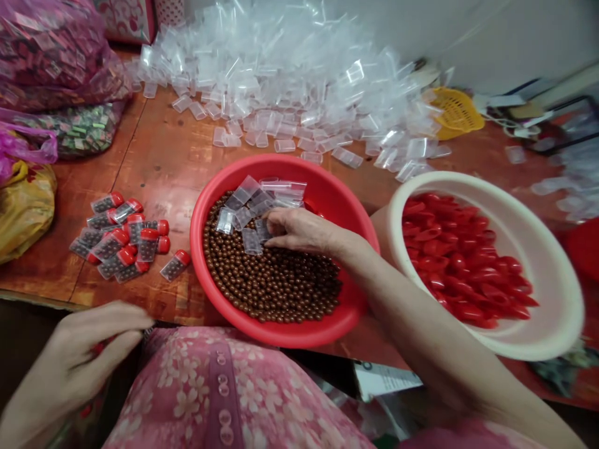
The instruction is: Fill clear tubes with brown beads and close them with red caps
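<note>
My right hand [302, 231] reaches into a red basin [285, 337] of small brown balls [276, 284], its fingers closed around a clear plastic case [263, 231]. More clear cases [243, 193] lie on the balls beside my fingertips. At the lower left, my left hand [93, 343] is off the table's front edge, fingers curled; a bit of red shows between thumb and fingers, too blurred to name. Filled cases with red caps [126, 234] lie in a group on the table left of the basin. Right of it, a white basin [556, 299] holds red caps [463, 262].
A large heap of clear cases [290, 81] covers the back of the wooden table [163, 131]. Purple bags [51, 56] and a yellow bag [28, 212] stand at the left. A yellow basket [456, 112] sits at the back right near cables.
</note>
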Tool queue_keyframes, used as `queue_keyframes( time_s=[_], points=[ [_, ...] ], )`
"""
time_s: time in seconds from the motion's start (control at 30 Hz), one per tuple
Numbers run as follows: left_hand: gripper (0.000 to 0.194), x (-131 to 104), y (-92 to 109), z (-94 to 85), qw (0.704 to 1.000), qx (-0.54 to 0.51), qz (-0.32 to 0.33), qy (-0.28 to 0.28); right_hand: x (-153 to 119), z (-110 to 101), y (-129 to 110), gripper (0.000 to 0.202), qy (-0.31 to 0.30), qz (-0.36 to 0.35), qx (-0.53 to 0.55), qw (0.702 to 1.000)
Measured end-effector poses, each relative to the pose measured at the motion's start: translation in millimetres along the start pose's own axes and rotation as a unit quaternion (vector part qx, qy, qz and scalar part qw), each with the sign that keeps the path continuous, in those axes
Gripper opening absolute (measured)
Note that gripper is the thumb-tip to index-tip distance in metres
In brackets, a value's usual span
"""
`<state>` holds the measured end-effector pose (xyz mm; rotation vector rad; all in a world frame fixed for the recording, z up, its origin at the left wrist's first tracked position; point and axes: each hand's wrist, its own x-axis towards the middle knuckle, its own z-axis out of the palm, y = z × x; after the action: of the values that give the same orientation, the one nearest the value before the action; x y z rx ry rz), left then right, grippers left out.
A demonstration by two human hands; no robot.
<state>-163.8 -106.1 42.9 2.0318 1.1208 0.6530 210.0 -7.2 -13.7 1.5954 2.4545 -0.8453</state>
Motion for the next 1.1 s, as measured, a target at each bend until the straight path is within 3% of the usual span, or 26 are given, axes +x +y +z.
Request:
queue_keyframes(
  time_s=[0.03, 0.13, 0.2, 0.33, 0.57, 0.73, 0.9, 1.0, 1.1],
  points=[
    [0.016, 16, 7, 14.1, 0.999, 0.000, 0.033, 0.001, -2, 0, 0, 0.017, 0.008, 0.009, 0.007, 1.000],
    [0.012, 61, 14, 61.2, 0.985, -0.025, 0.154, 0.077, -16, -3, 0, 0.038, 0.034, 0.020, -0.020, 0.999],
    [0.008, 83, 10, 88.6, 0.975, -0.035, 0.206, 0.076, -27, -3, 0, 0.040, 0.040, 0.036, -0.088, 0.995],
    [0.017, 101, 1, 117.4, 0.965, 0.124, 0.219, 0.070, -39, 7, -10, 0.033, 0.002, 0.059, -0.148, 0.987],
    [0.021, 99, 1, 116.5, 0.958, 0.200, 0.201, 0.030, -28, 35, -50, 0.035, -0.083, -0.011, -0.007, 0.996],
    [0.019, 100, 0, 119.0, 0.959, 0.203, 0.195, 0.019, -20, 46, -53, 0.031, -0.098, -0.016, 0.178, 0.979],
    [0.021, 100, 3, 111.1, 0.974, 0.133, 0.184, 0.011, -13, 51, -38, 0.045, -0.156, -0.002, 0.447, 0.881],
    [0.027, 100, 8, 96.4, 0.980, 0.081, 0.173, -0.054, -11, 51, -32, 0.052, -0.173, 0.010, 0.553, 0.815],
    [0.052, 103, 13, 86.4, 0.974, 0.071, 0.175, -0.122, -12, 50, -31, 0.053, -0.178, 0.020, 0.624, 0.760]
  ],
)
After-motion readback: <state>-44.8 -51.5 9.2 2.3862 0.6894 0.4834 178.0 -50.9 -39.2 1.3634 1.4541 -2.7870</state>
